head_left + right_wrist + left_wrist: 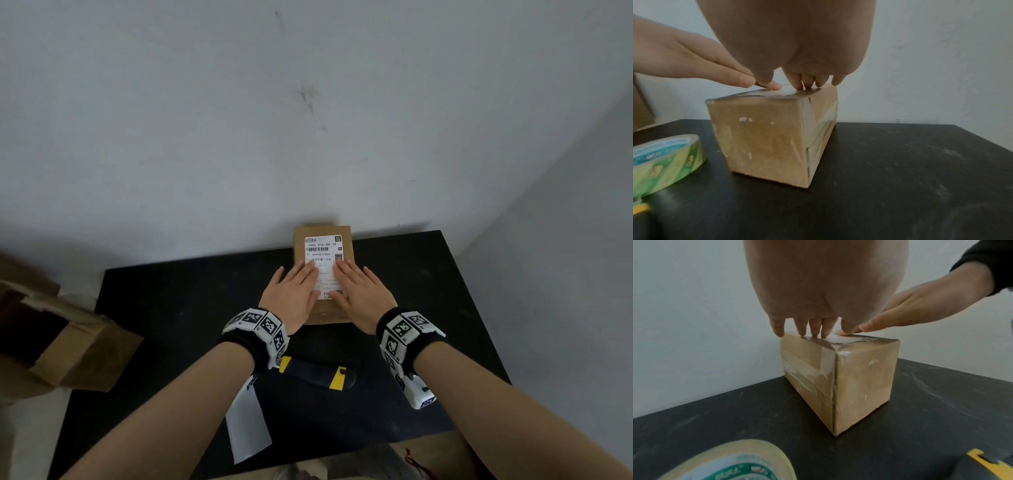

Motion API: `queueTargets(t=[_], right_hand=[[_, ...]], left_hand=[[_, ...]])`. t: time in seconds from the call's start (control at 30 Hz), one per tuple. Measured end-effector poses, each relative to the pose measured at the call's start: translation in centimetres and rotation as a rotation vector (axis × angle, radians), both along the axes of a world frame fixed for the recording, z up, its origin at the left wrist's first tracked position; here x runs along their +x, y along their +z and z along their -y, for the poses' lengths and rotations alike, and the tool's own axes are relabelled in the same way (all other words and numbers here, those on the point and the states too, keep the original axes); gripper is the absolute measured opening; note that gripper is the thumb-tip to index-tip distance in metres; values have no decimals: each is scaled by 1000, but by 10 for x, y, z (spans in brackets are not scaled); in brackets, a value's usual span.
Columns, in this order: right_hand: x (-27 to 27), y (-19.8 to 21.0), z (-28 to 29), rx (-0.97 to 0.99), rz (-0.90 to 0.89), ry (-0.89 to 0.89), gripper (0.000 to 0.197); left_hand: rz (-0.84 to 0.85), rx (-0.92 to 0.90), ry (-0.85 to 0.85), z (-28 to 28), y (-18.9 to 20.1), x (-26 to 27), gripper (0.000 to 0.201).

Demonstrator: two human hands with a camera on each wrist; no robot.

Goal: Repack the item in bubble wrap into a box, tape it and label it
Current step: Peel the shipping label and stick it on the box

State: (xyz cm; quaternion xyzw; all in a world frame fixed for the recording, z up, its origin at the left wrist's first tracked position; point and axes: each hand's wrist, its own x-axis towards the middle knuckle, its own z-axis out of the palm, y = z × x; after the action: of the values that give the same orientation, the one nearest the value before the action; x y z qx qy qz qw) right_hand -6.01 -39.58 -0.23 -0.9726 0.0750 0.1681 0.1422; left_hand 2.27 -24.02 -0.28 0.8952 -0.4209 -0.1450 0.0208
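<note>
A closed, taped brown cardboard box (322, 315) (863, 379) (764, 134) stands on the black table (171, 308) near the wall. A white shipping label (322, 251) with a barcode lies on its top face. My left hand (294, 291) (807, 332) and right hand (359, 291) (809, 82) lie side by side on the box top, fingers straight, pressing down on the label. The lower part of the label is hidden under my fingers.
A roll of packing tape (731, 462) (668, 160) and a black and yellow utility knife (318, 373) lie on the table near my wrists. A white backing sheet (246, 425) lies at the front edge. Other cardboard boxes (68, 346) sit to the left.
</note>
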Motion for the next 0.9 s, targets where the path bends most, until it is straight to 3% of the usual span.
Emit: queueTargets(t=[0.37, 0.73, 0.9], right_hand=[[52, 7, 31, 9, -46, 12, 61], [71, 5, 16, 2, -29, 110, 58], [61, 6, 35, -27, -53, 61, 59]], left_hand=[[-99, 110, -49, 26, 11, 56, 70], [-202, 163, -23, 32, 10, 73, 89], [-192, 172, -32, 30, 6, 74, 90]])
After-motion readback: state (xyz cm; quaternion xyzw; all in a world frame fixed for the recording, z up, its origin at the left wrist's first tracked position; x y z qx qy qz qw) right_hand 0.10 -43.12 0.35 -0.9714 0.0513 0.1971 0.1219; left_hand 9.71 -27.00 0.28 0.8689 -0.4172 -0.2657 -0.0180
